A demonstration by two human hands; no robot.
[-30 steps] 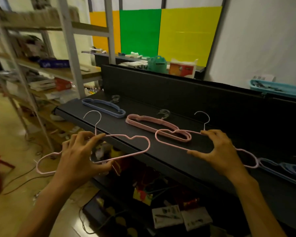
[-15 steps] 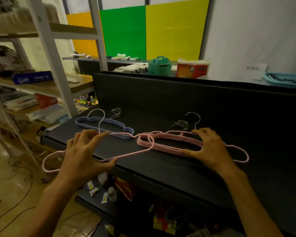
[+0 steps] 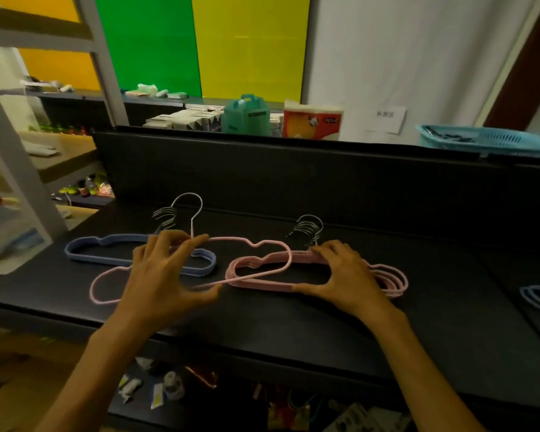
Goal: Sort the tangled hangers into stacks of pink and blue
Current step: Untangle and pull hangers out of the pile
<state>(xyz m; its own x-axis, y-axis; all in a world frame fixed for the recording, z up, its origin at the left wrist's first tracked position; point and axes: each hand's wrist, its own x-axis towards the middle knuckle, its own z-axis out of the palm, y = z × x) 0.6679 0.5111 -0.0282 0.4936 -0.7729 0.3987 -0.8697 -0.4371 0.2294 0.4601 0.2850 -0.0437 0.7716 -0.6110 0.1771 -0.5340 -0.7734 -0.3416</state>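
Pink hanger stack point(image 3: 256, 283); blue hanger stack point(image 3: 106, 259); black table point(image 3: 325, 322); turquoise basket point(image 3: 493, 141).

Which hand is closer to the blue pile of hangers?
Left. The left hand holds a single pink hanger right over the blue hanger stack. The right hand is farther right, gripping the pink hanger stack.

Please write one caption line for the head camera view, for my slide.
Left hand holds a single pink hanger beside the pink stack steadied by the right hand.
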